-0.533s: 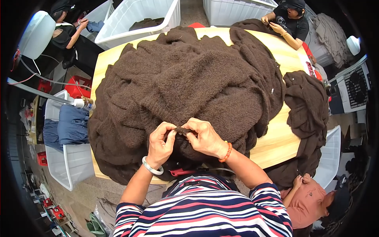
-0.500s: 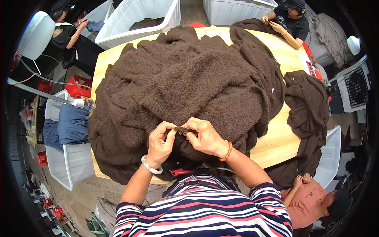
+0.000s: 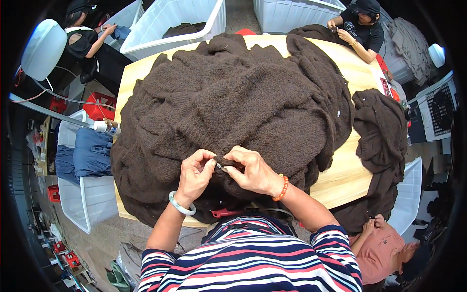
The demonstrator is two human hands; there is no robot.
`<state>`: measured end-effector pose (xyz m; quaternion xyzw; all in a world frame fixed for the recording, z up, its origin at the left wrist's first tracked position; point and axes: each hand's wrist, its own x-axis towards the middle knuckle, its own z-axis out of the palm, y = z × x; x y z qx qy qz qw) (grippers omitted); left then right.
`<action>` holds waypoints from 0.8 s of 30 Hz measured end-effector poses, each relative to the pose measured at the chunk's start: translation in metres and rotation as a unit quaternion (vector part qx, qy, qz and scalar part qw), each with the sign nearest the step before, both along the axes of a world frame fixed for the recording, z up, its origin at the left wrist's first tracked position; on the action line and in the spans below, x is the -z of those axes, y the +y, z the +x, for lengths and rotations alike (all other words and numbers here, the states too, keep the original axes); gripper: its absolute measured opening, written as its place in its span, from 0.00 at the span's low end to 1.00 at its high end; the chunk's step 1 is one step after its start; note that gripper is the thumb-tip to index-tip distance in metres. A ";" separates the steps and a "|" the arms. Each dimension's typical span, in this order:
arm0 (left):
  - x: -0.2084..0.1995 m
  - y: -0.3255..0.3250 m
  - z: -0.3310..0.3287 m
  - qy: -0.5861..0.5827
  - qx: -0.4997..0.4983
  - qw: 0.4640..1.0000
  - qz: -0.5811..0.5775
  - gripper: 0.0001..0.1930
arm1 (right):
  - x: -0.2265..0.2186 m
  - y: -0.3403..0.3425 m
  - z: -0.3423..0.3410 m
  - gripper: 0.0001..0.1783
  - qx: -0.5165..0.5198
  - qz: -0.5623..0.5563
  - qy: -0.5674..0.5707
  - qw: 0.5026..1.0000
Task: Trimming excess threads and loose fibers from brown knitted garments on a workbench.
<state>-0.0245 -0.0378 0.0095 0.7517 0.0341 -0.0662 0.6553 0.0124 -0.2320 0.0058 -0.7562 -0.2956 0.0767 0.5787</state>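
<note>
A big heap of dark brown knitted fabric (image 3: 233, 97) covers most of the wooden table (image 3: 350, 170). At its near side my left hand (image 3: 194, 174), wearing a pale bangle, pinches an edge of the brown knit between thumb and forefinger. My right hand (image 3: 253, 170), with orange beads at the wrist, pinches the same edge close beside it. Between the fingertips shows a small light-coloured bit (image 3: 219, 166), too small to name. Below my hands lies a red-handled tool (image 3: 224, 212), partly hidden at the table's front edge.
White plastic bins (image 3: 170, 44) stand beyond the table. Another bin (image 3: 92, 199) at left holds blue cloth (image 3: 92, 151). More brown knit (image 3: 382, 131) hangs over the right edge. Co-workers sit at far right (image 3: 360, 29), lower right (image 3: 382, 248) and far left (image 3: 87, 44). A lamp (image 3: 44, 48) reaches in from the left.
My fingertips have shifted slightly on the fabric edge, and a small light bit now shows between them. The whole view has moved slightly. Both hands keep their pinch.
</note>
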 end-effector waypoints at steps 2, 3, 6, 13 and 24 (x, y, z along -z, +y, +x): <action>0.001 0.003 0.002 0.037 0.009 0.999 -0.014 0.04 | 0.003 0.002 -0.002 0.10 0.009 -0.001 -0.029 1.000; 0.000 0.003 0.003 0.038 0.010 0.999 -0.015 0.04 | 0.003 0.002 -0.003 0.11 0.016 -0.003 -0.058 0.998; 0.002 0.002 0.009 0.050 0.023 0.998 -0.023 0.03 | 0.005 0.006 -0.004 0.15 0.046 -0.012 -0.145 0.988; -0.012 -0.009 0.010 -0.178 0.024 0.963 0.202 0.02 | 0.005 0.003 0.007 0.12 0.024 -0.003 -0.084 0.996; -0.026 -0.017 -0.003 -0.162 -0.090 0.963 0.195 0.03 | 0.009 -0.002 0.017 0.10 -0.086 0.115 0.360 0.922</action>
